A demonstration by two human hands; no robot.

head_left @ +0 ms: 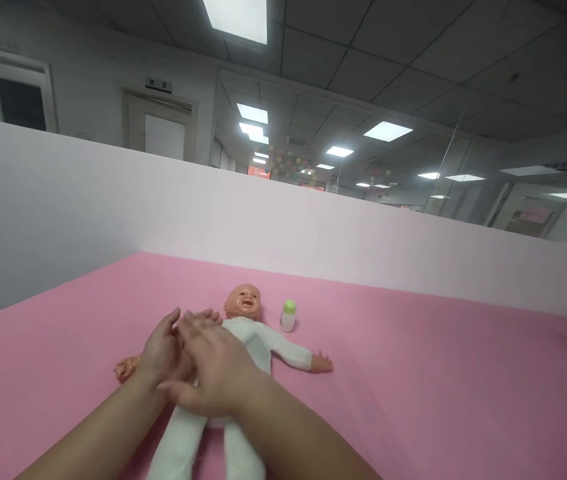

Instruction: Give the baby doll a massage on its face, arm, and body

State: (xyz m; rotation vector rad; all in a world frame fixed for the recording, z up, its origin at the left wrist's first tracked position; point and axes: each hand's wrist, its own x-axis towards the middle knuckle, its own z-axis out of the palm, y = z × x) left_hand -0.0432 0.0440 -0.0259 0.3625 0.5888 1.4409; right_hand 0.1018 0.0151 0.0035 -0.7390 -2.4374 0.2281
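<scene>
Plastic baby doll in white cloth romper (258, 343) lies face-up, mid pink padded mat (413, 373). Your left hand (163, 353) and right hand (213, 373) rest flat on its torso, fingers open, gripping nothing. Likely light, soft-bodied; support under trunk. Small green-capped bottle (288, 315) beside head.

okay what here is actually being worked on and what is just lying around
In hand:
- baby doll, lying face up
- left hand and right hand, flat over its chest

Lying about:
- small bottle with green cap, upright beside the doll's head
- pink sheet
</scene>
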